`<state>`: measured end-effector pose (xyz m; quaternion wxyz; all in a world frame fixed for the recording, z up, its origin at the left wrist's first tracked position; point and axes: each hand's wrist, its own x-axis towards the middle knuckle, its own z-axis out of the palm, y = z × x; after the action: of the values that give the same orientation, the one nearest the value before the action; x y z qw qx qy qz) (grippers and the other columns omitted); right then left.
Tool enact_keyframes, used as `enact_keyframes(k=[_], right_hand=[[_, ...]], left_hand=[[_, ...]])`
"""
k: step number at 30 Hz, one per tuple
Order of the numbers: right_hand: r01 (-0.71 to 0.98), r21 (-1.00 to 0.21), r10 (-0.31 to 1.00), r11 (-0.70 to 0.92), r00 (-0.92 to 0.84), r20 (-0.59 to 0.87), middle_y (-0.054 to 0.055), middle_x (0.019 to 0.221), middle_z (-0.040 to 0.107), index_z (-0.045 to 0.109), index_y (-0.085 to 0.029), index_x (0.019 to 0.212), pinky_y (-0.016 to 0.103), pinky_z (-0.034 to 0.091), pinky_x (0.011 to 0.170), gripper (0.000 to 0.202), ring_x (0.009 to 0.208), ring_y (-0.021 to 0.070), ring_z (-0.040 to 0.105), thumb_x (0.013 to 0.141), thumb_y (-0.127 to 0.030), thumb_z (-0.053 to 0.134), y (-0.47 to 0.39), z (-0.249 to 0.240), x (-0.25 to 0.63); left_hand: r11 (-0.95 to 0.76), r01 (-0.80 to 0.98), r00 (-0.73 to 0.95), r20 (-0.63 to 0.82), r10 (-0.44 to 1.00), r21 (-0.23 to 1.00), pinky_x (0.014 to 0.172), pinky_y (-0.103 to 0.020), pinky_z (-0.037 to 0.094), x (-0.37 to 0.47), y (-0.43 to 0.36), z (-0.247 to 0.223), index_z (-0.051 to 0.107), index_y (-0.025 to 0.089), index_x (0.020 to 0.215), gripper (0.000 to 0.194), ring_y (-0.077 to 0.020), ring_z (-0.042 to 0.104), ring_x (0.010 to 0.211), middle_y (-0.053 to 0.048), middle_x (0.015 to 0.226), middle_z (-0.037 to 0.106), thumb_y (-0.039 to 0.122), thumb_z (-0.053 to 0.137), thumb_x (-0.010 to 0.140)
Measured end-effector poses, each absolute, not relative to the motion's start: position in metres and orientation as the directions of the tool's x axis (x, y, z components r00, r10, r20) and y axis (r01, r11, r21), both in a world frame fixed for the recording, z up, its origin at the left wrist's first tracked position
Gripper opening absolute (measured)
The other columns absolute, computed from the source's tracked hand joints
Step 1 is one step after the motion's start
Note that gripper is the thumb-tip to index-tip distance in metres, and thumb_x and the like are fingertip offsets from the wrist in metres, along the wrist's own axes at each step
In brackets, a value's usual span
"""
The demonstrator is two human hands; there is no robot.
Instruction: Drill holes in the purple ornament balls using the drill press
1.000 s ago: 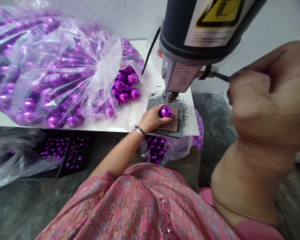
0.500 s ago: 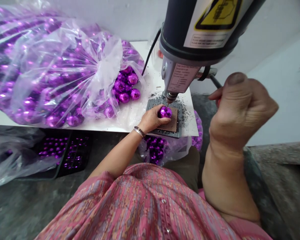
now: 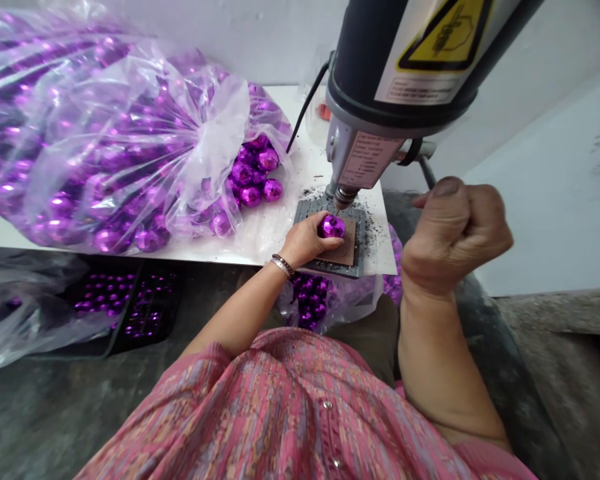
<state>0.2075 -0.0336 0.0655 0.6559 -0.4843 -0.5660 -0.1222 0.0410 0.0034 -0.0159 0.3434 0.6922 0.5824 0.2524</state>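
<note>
So since a second ago my right hand point(image 3: 455, 233) has come down and in toward me, and the lever point(image 3: 427, 172) it's on has swung from nearly sideways to a steep downward slant. My left hand point(image 3: 305, 241) has hardly budged.

Right hand's balled into a fist around the lever, so the grip end is hidden in my palm. Left hand's got thumb and fingers pinched around one shiny purple ball point(image 3: 332, 227), keeping it on the brown board point(image 3: 347, 252) right under those fingers. The drill bit point(image 3: 337, 213) is straight above the ball, tip right at its top; can't tell if it's actually gone in.

The drill press point(image 3: 380, 87) looms ahead of both hands, up and left of my right fist. Under the left hand and board there's the grey base plate point(image 3: 303, 212), with black shavings point(image 3: 375, 230) scattered just to the right of that hand.

Off to the left of my left hand, loose purple balls point(image 3: 251, 195) sit at the mouth of a big clear bag point(image 3: 220, 127) stuffed with more. Another plastic bag point(image 3: 353, 303) of them hangs out below that hand, past the table edge.
</note>
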Motion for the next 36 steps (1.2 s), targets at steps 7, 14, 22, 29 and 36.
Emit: enact_keyframes(k=[7,14,22,29,36], right_hand=[[0.727,-0.48,0.382,0.491,0.316,0.868,0.0,0.064,0.056,0.058,-0.014,0.069,0.023,0.035,0.065,0.047,0.065,0.0032,0.051,0.102,-0.045,0.044,-0.032,0.043,0.207],[0.693,-0.5,0.369,0.52,0.346,0.863,0.0,0.059,0.05,0.056,-0.012,0.063,0.021,0.036,0.061,0.062,0.06,0.0016,0.05,0.103,-0.055,0.037,-0.031,0.062,0.204],[0.49,-0.701,0.572,0.519,0.41,0.71,-0.001,0.052,0.046,0.047,-0.013,0.058,0.022,0.047,0.073,0.061,0.056,0.0019,0.052,0.103,-0.052,0.035,-0.015,0.145,0.203],[0.481,-0.72,0.572,0.501,0.441,0.692,-0.002,0.05,0.043,0.049,-0.015,0.064,0.018,0.034,0.053,0.049,0.044,0.0017,0.041,0.104,-0.039,0.035,-0.004,0.137,0.211],[0.442,-0.722,0.585,0.532,0.425,0.691,-0.003,0.053,0.041,0.055,-0.014,0.069,0.018,0.027,0.05,0.048,0.046,0.0002,0.041,0.102,-0.044,0.039,-0.005,0.134,0.213]], left_hand=[[-0.096,0.63,0.188,-0.031,0.982,0.771,0.101,-0.033,0.053,0.041,0.002,-0.015,0.069,0.024,0.13,0.057,-0.0242,0.07,0.113,-0.004,0.121,0.077,0.037,0.085,0.076],[-0.093,0.596,0.192,-0.03,0.981,0.798,0.1,-0.033,0.053,0.04,0.002,-0.016,0.069,0.023,0.129,0.056,-0.0243,0.07,0.112,-0.004,0.12,0.077,0.036,0.084,0.077],[-0.135,0.451,0.24,0.026,0.97,0.882,0.109,-0.034,0.05,0.019,-0.023,-0.016,0.064,0.014,0.135,0.064,-0.0228,0.069,0.118,-0.009,0.127,0.075,0.023,0.084,0.075],[-0.188,0.425,0.411,-0.004,0.911,0.886,0.117,-0.041,0.048,-0.001,-0.063,-0.007,0.061,0.021,0.142,0.072,-0.026,0.065,0.131,-0.012,0.142,0.068,0.029,0.087,0.075],[-0.211,0.442,0.523,-0.059,0.85,0.872,0.101,-0.038,0.057,-0.018,-0.073,-0.008,0.066,0.022,0.139,0.073,-0.0259,0.071,0.114,-0.013,0.134,0.071,0.038,0.091,0.072]])
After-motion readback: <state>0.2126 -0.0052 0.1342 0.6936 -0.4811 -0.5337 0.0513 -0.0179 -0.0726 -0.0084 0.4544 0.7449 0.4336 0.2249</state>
